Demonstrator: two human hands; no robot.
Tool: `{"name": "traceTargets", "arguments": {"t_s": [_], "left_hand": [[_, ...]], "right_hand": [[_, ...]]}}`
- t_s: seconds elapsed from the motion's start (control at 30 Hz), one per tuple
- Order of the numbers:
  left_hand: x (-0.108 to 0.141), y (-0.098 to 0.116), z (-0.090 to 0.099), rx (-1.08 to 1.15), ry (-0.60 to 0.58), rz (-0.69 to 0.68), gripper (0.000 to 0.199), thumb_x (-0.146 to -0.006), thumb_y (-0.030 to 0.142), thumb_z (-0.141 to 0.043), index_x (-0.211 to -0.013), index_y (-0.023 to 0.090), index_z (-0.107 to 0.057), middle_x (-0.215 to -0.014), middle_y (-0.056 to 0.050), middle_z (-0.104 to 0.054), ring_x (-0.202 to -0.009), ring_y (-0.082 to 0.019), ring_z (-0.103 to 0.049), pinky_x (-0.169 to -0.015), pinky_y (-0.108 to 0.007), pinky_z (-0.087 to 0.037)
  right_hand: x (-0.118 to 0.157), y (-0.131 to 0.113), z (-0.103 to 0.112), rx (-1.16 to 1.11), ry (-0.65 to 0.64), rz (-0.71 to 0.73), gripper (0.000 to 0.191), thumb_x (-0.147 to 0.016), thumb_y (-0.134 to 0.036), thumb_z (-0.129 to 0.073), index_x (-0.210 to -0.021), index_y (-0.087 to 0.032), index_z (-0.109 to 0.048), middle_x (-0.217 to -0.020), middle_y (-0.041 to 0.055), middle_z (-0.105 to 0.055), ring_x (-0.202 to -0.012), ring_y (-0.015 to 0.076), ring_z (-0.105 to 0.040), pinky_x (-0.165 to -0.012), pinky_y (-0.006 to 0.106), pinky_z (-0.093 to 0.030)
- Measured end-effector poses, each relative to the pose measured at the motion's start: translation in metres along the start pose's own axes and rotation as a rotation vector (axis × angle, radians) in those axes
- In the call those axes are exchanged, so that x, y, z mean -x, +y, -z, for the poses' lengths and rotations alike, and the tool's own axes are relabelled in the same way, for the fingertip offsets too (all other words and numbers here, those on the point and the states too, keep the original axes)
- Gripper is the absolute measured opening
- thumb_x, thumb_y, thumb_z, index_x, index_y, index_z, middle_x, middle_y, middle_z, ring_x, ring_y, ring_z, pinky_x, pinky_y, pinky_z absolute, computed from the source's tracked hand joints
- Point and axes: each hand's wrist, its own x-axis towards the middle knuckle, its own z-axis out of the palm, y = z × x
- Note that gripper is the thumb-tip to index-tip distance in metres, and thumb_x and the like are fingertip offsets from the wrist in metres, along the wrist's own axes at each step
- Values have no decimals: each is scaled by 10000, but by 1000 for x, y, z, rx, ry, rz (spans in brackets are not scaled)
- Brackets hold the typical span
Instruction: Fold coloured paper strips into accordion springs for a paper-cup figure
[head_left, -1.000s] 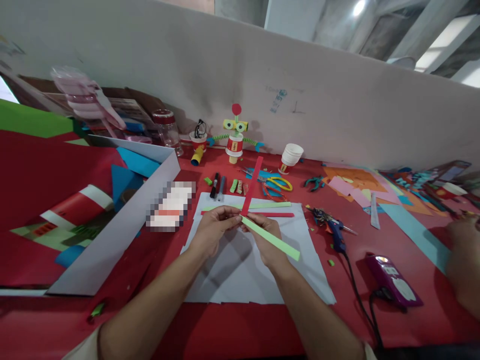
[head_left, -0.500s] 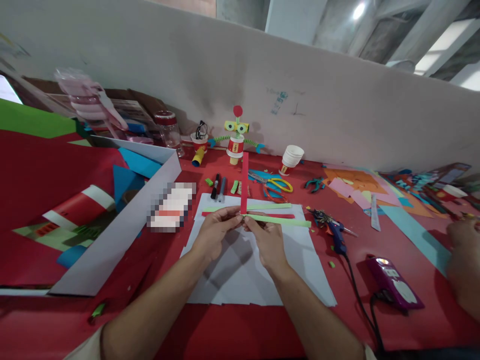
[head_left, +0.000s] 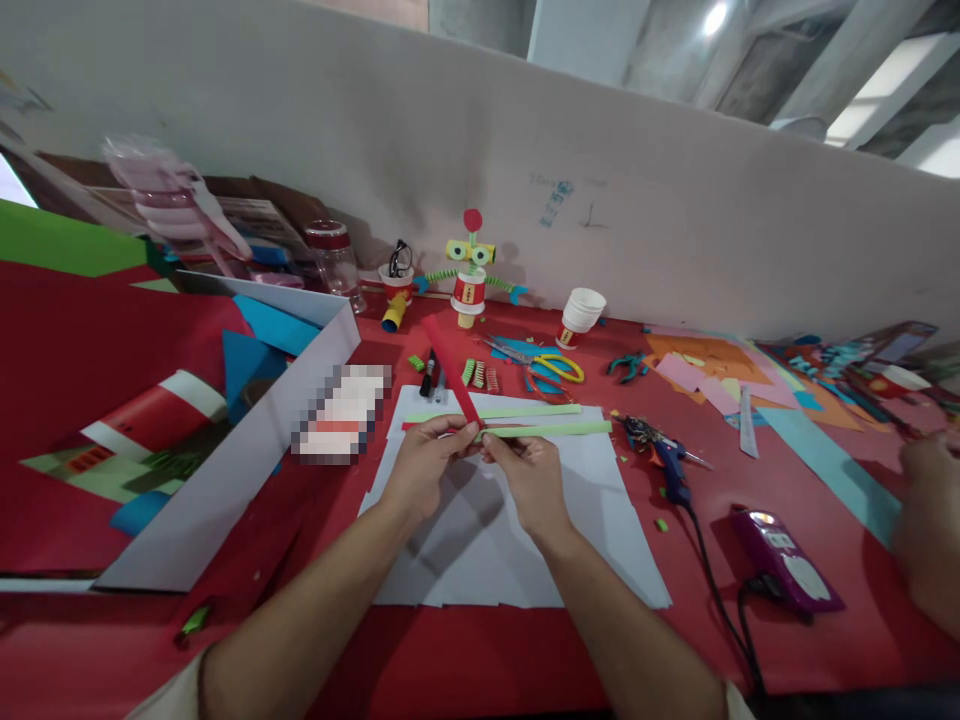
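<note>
Over the white paper sheets (head_left: pixel 502 560), my left hand (head_left: pixel 424 465) pinches the near end of a red paper strip (head_left: pixel 452 375), which leans up and to the left. My right hand (head_left: pixel 529 475) pinches a light green paper strip (head_left: pixel 562 431) that points to the right. The two strips meet at a corner between my fingertips; whether they are joined is too small to tell. Behind the hands, another light green strip (head_left: pixel 532 411) lies on the sheets, along with a red strip partly hidden by my fingers.
A paper-cup robot figure (head_left: pixel 470 285) stands by the wall. Scissors (head_left: pixel 559 368), pliers (head_left: pixel 627 368) and stacked paper cups (head_left: pixel 580 316) lie or stand beyond the sheets. At right are a glue gun (head_left: pixel 675 470), a purple power box (head_left: pixel 787 560) and another person's hand (head_left: pixel 930 490). A box (head_left: pixel 232 490) is at left.
The red strip has swung from upright to leaning left. The green strip's free end has risen slightly. Both hands keep their pinch at the corner.
</note>
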Motion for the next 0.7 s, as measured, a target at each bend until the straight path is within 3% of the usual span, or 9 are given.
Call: {"name": "traceTargets", "arguments": {"t_s": [0.43,0.6,0.7], "left_hand": [[0,-2,-1,5,-2,-28,155,-622,267,-769,-627,161,-657,-599,13,-622,-577,-106,-559,-692,-279,-469],[1,-1,0,-8,-10,-25,153,-625,265,-770,-695,161,-682,-651,2,-647,-601,-106,-563,-657,-251,-452],[1,3,0,-40,-74,25,186,-627,273,-770,-756,156,-706,-712,-26,-677,-662,-128,-593,-695,-261,-455]], "right_hand": [[0,-1,-1,-36,15,-19,135,-662,-306,-701,-702,-178,-705,-606,2,-657,-581,145,-570,-592,273,-485],[0,-1,-1,-70,17,-32,134,-660,-295,-703,-713,-172,-707,-614,1,-660,-578,138,-562,-596,268,-479],[-1,-3,0,-59,43,-21,130,-653,-291,-697,-703,-171,-703,-608,-1,-657,-569,137,-550,-595,272,-468]]}}
